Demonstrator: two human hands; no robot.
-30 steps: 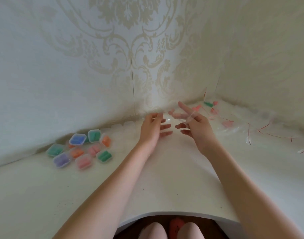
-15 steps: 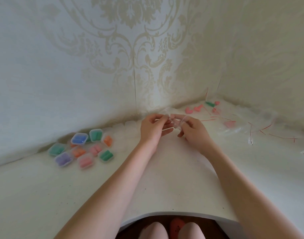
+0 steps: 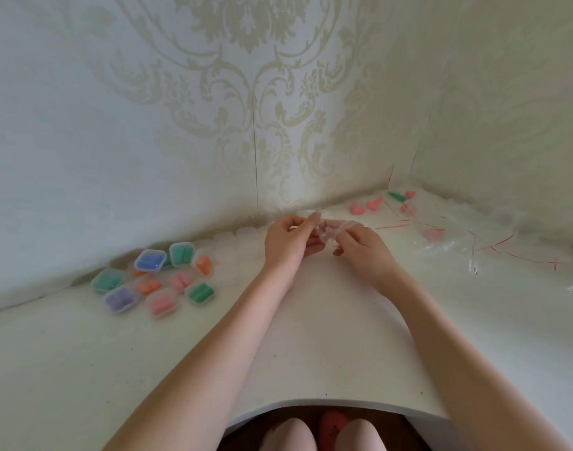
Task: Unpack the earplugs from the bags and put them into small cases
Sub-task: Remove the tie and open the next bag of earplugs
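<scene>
My left hand point(image 3: 286, 244) and my right hand point(image 3: 364, 252) meet above the white table point(image 3: 311, 336), near the wall. Both pinch one small clear plastic bag point(image 3: 327, 232) with something pink inside it. Several small clear cases point(image 3: 155, 281) filled with blue, green, orange, pink and purple earplugs lie in a cluster at the left. Loose pink earplugs point(image 3: 364, 206) and a green one point(image 3: 396, 195) lie at the back right corner.
Empty clear bags with red strips point(image 3: 467, 242) are scattered over the right side of the table. Patterned walls close the back and the right. The table's front edge curves in above my knees point(image 3: 324, 434).
My hands, a second ago apart with fingers spread, have come together and closed on the small clear bag. The cases and loose earplugs have not moved.
</scene>
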